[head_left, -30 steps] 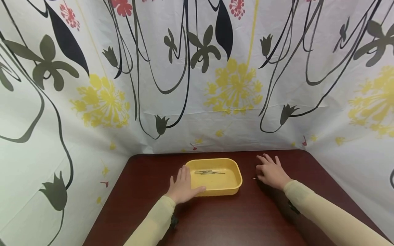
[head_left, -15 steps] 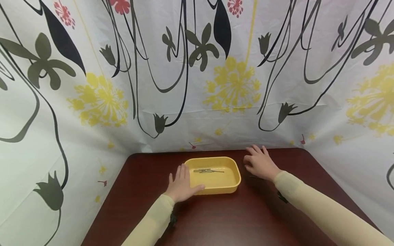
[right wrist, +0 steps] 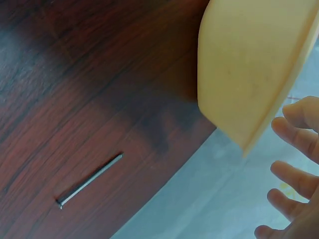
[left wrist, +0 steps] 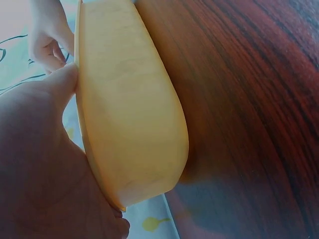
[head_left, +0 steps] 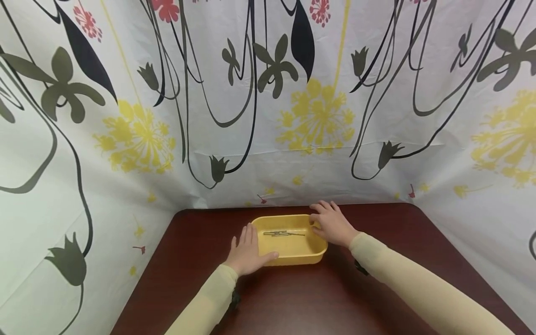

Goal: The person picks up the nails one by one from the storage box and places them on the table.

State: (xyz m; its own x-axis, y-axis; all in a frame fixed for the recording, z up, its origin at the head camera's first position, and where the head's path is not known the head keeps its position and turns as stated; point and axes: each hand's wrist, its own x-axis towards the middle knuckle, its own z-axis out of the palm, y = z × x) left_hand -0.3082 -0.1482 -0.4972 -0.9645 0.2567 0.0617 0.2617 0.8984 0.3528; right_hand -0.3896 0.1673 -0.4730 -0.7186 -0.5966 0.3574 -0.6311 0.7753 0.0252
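A yellow tray [head_left: 293, 260] [left wrist: 134, 109] [right wrist: 244, 59] stands on the table with several thin nails [head_left: 276, 233] lying inside. My left hand [head_left: 247, 252] [left wrist: 45, 149] rests against the tray's left side, its fingers straight and its thumb on the front rim. Over the right rim is my right hand [head_left: 333, 226] [left wrist: 47, 37] [right wrist: 299, 184], fingers loosely bent and spread, thumb and index close together; nothing shows between them. One nail [right wrist: 89, 180] lies on the table outside the tray in the right wrist view, hidden in the head view.
The dark red wooden table [head_left: 284, 302] ends at a patterned cloth [head_left: 268, 181], which hangs behind it and along both sides. Long pale yellow sleeves [head_left: 402, 274] cover both arms.
My right hand has moved left from the table beside the tray to its right rim. The nail seen by that hand earlier is now out of the head view. My left hand stays against the tray.
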